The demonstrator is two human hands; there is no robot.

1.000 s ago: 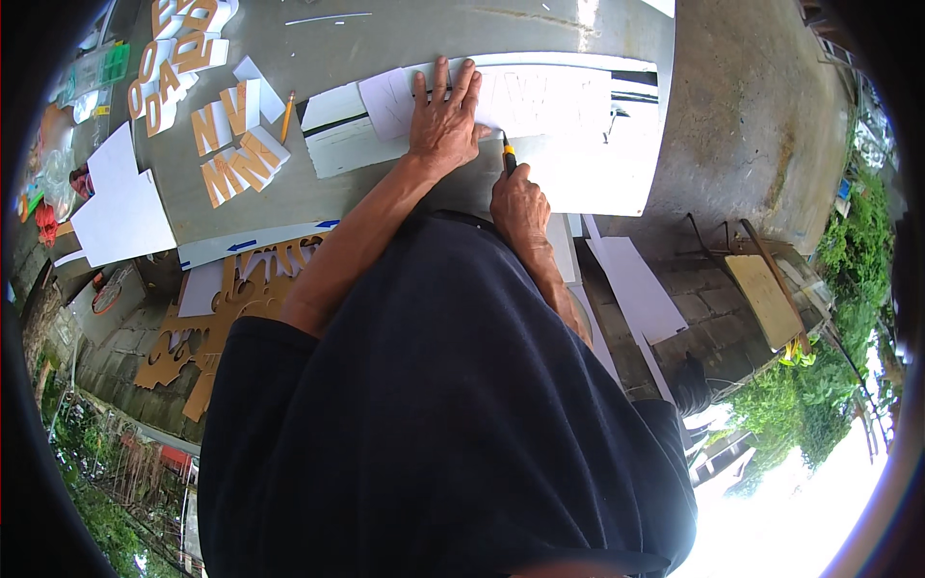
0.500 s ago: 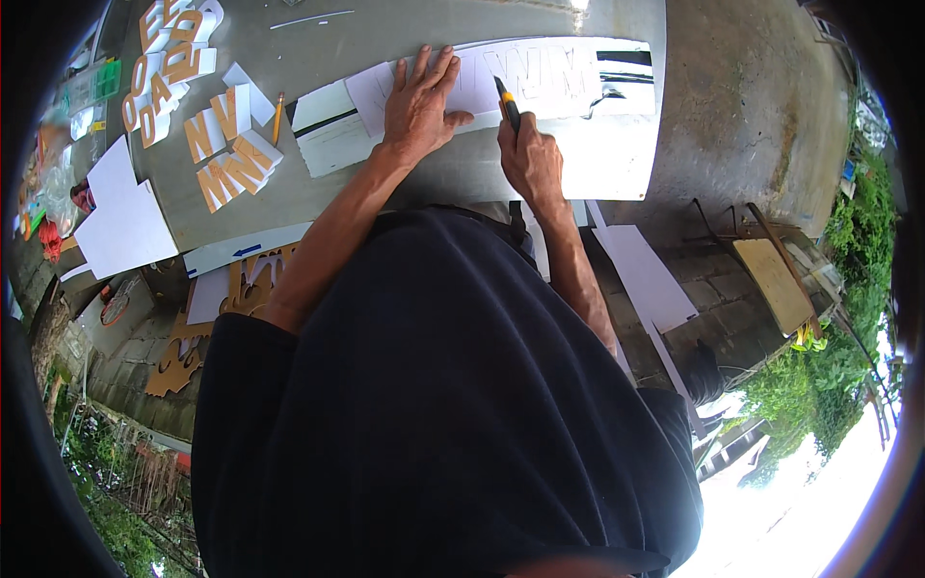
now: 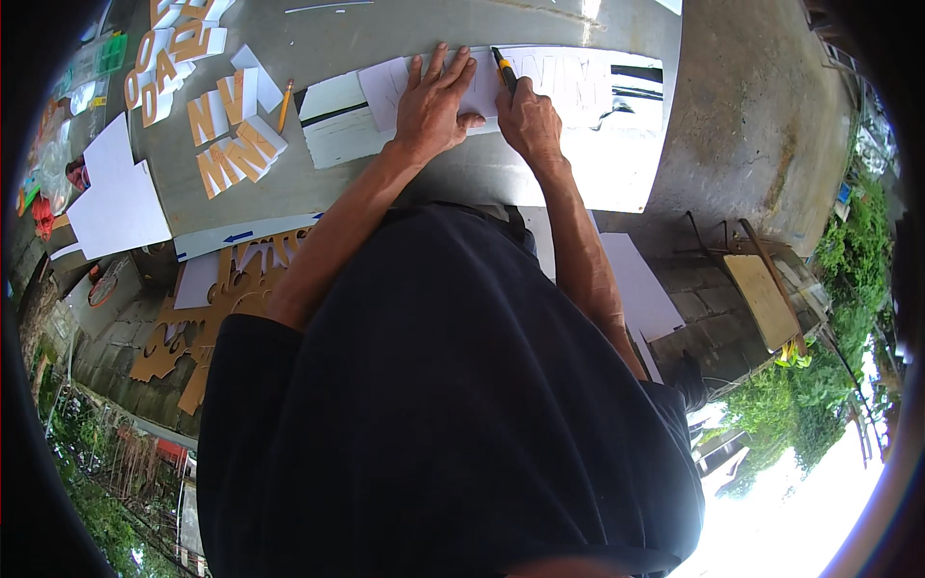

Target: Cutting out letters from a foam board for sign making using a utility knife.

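On the grey metal-topped table, at 12 o'clock in the head view, lies a white sheet with faint outlined letters. Left hand rests flat on the sheet's left part, fingers spread, palm pressing it down. Right hand just beside it at 3 o'clock, closed in a fist-like grip round a yellow-and-black utility knife, tip down on the sheet.

Judged step: cutting along a letter outline, mid-stroke or at its start; cannot tell which line the blade is on.

Next move would call for steady downward pressure from the left hand and a controlled pull of the blade, kept off the left thumb close by.

Nearby at 9 o'clock: 2 clusters of orange-and-white cut-out letters, an orange pencil, a plain white board.
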